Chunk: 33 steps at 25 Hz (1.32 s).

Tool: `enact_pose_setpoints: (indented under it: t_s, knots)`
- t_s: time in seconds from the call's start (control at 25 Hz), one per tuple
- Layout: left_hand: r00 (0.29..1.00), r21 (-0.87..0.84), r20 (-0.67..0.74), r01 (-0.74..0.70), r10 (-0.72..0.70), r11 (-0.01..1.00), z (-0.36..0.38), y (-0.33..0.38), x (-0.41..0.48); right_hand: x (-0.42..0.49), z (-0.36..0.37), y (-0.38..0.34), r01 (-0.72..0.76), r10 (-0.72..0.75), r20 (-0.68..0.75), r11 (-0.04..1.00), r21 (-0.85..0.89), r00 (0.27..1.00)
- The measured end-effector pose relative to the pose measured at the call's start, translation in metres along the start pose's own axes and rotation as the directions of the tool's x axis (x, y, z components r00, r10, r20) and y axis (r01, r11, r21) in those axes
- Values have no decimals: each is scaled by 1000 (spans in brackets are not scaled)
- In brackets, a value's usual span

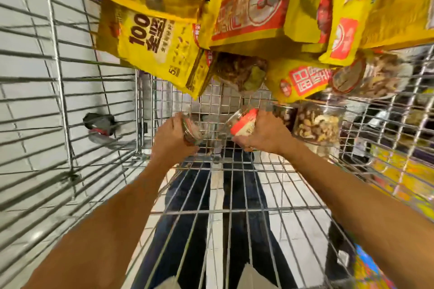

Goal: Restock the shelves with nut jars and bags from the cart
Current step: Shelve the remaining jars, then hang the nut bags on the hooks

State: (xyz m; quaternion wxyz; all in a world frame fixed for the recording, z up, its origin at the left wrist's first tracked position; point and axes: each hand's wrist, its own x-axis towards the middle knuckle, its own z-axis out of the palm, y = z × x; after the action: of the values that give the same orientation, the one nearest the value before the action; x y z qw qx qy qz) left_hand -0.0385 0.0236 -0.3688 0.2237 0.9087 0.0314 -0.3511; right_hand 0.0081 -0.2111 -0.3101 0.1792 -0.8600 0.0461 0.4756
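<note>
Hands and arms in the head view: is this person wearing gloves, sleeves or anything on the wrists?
No. The left hand and right hand are bare, without gloves. The left forearm and right forearm are uncovered down to the picture's edge, so no sleeve is in view. No watch or band shows on either wrist. Rings are too blurred to tell.

Shiny wire cart (234,211), glossy bags (152,42)
</note>
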Motion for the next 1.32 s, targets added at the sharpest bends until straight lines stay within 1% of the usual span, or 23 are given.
enact_pose_setpoints:
  t_s: [0.04, 0.08, 0.12, 0.16, 0.24, 0.32, 0.4, 0.44, 0.48, 0.56, 0.6, 0.64, 0.68, 0.76, 0.8, 0.84, 0.88, 0.92, 1.0, 1.04, 1.16, 1.24, 1.32]
  knots:
    - [999, 30, 44, 10, -11, 1000, -4, 4, 1, -6, -5, 0, -1, -1, 19, 995, 96, 1000]
    - [994, 44, 103, 23, -27, 999, -11, 10, 2, -12, -12, -1, 4, -6, 18, 990, 144, 1000]
    - [983, 6, 175, 48, -49, 999, -21, 16, 1, -19, -20, -3, 10, -11, 10, 988, 151, 1000]
    - [971, -95, 232, 72, -48, 993, -38, 26, -3, -30, -31, -7, 17, -16, -4, 989, 147, 1000]
    - [949, -351, 316, 126, -9, 928, -84, 54, -14, -59, -57, -15, 45, -31, -70, 980, 195, 997]
    - [951, -475, 306, 119, 36, 872, -137, 87, -36, -104, -89, -23, 79, -21, -173, 938, 337, 985]
    - [966, -527, 252, 82, 64, 846, -189, 121, -59, -156, -118, -27, 163, -15, -282, 845, 509, 959]
    - [966, -610, 243, 81, 88, 789, -211, 139, -72, -183, -128, -27, 210, 4, -343, 785, 583, 939]
    - [962, -708, 232, 66, 143, 703, -233, 161, -88, -217, -137, -26, 261, 49, -416, 712, 652, 908]
    - [933, -843, 236, 58, 271, 535, -266, 208, -123, -284, -143, -19, 385, 188, -524, 486, 785, 831]
    - [905, -871, 253, 60, 343, 487, -276, 234, -141, -315, -140, -12, 462, 249, -558, 353, 814, 792]
    - [864, -881, 279, 56, 419, 470, -281, 262, -162, -344, -135, -4, 534, 301, -588, 248, 808, 751]
    - [814, -879, 315, 57, 487, 473, -280, 289, -183, -372, -127, 5, 602, 342, -620, 172, 780, 706]
    - [707, -866, 378, 42, 598, 498, -268, 340, -222, -420, -109, 25, 733, 389, -675, 0, 681, 627]
    - [648, -874, 384, 24, 658, 486, -259, 360, -239, -441, -99, 35, 780, 405, -691, -99, 617, 598]
    - [579, -878, 395, 10, 713, 478, -243, 383, -261, -467, -86, 49, 820, 435, -707, -149, 553, 557]
    - [522, -878, 409, 2, 748, 479, -224, 404, -282, -490, -71, 66, 851, 460, -725, -158, 501, 512]
    - [480, -874, 425, -2, 768, 485, -202, 422, -304, -514, -54, 82, 878, 469, -752, -131, 461, 464]
    - [431, -869, 445, -2, 785, 495, -153, 452, -343, -555, -16, 115, 908, 535, -748, -95, 408, 392]
    - [416, -867, 453, -1, 789, 498, -125, 465, -359, -572, 5, 136, 914, 587, -721, -89, 395, 368]
    - [367, -868, 467, 16, 804, 497, -50, 488, -400, -607, 56, 186, 900, 698, -615, -99, 424, 366]
    - [348, -857, 489, 20, 800, 516, -6, 500, -423, -625, 80, 216, 896, 760, -564, -51, 442, 322]
    - [362, -860, 479, 13, 800, 510, 25, 514, -438, -634, 92, 240, 916, 823, -508, -35, 399, 253]
